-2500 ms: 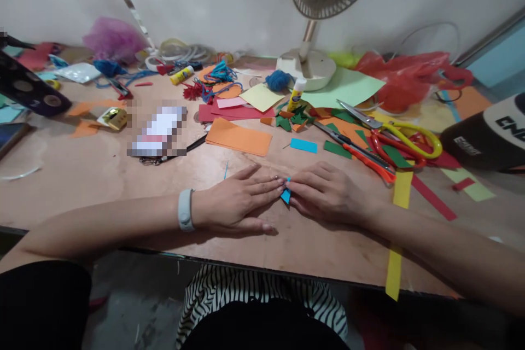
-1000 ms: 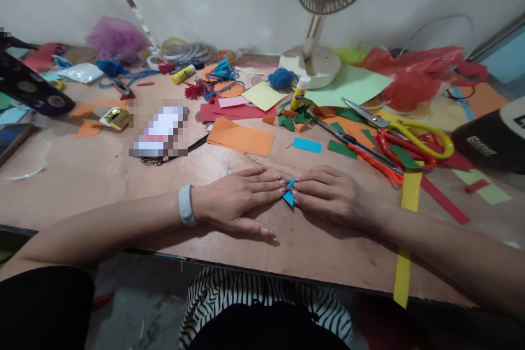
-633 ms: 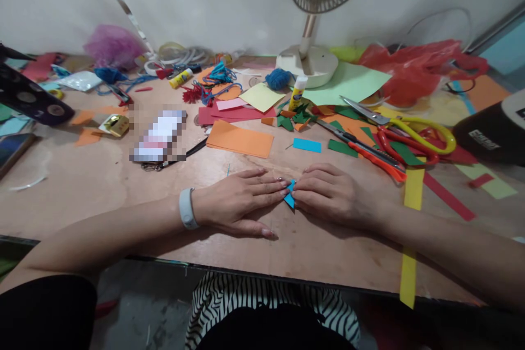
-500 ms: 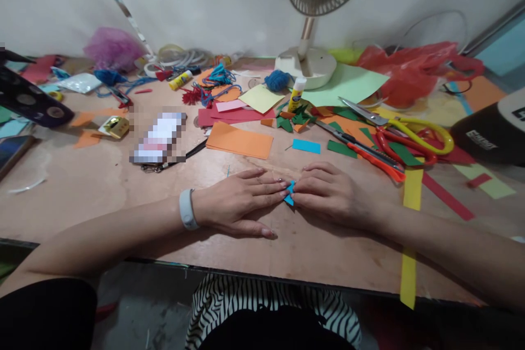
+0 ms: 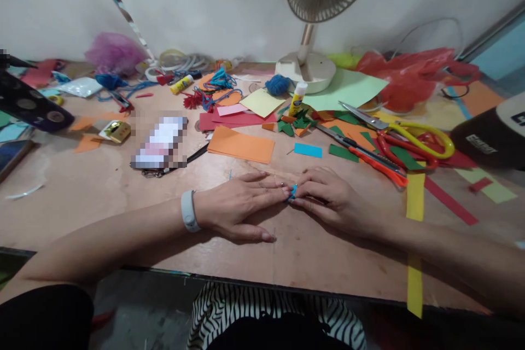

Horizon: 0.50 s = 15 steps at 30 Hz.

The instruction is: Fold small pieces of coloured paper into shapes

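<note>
A small piece of blue paper (image 5: 292, 192) lies on the table between my hands, mostly covered by fingers. My left hand (image 5: 238, 202) rests flat, its fingers stretched out and the fingertips pressing on the paper's left side. From the right, my right hand (image 5: 330, 196) pinches the paper between thumb and bent fingers. Just beyond the hands are a flat blue paper rectangle (image 5: 307, 150) and a stack of orange paper rectangles (image 5: 241, 144). Under my right forearm runs a yellow paper strip (image 5: 415, 197), which hangs over the table's front edge.
Yellow-and-red-handled scissors (image 5: 426, 139) and a red utility knife (image 5: 369, 158) lie to the right. A glue stick (image 5: 297, 99) stands behind, near a fan (image 5: 314, 74). On the left are a phone (image 5: 159, 142) and a gold padlock (image 5: 118, 131). A dark cup (image 5: 484, 139) sits far right.
My right fingers have shifted their grip on the blue paper, and its visible part now looks smaller and more bunched. The left hand stays flat in nearly the same place.
</note>
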Each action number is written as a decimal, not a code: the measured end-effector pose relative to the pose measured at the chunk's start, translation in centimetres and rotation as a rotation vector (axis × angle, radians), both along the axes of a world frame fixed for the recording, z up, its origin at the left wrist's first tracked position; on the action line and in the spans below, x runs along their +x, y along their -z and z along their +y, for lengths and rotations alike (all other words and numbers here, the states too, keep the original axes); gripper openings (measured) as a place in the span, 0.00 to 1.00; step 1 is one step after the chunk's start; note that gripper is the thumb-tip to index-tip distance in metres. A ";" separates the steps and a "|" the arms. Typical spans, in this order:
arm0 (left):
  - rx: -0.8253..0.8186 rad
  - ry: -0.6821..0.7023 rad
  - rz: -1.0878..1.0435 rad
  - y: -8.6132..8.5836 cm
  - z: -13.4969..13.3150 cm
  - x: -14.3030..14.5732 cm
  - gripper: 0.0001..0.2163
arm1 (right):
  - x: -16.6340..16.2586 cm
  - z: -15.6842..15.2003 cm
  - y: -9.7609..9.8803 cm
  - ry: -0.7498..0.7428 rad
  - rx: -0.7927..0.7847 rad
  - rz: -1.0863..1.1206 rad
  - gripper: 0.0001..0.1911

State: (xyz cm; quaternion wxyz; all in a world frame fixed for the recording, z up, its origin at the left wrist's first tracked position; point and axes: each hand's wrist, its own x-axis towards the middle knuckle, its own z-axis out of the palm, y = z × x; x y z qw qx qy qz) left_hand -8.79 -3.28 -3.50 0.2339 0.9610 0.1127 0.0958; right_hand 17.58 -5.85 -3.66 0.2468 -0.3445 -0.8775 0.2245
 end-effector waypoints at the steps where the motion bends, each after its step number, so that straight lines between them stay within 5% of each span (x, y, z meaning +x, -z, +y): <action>1: -0.011 -0.001 -0.034 0.0 0.1 0.0 0.40 | -0.1 0.0 -0.2 0.033 -0.028 -0.004 0.06; 7: -0.020 0.005 -0.083 0.4 0.0 -0.1 0.41 | -0.8 -0.1 -0.9 0.169 -0.114 0.000 0.09; 15: 0.154 -0.061 0.021 0.3 -0.1 -0.3 0.35 | -0.6 0.2 -0.6 0.120 -0.137 0.041 0.08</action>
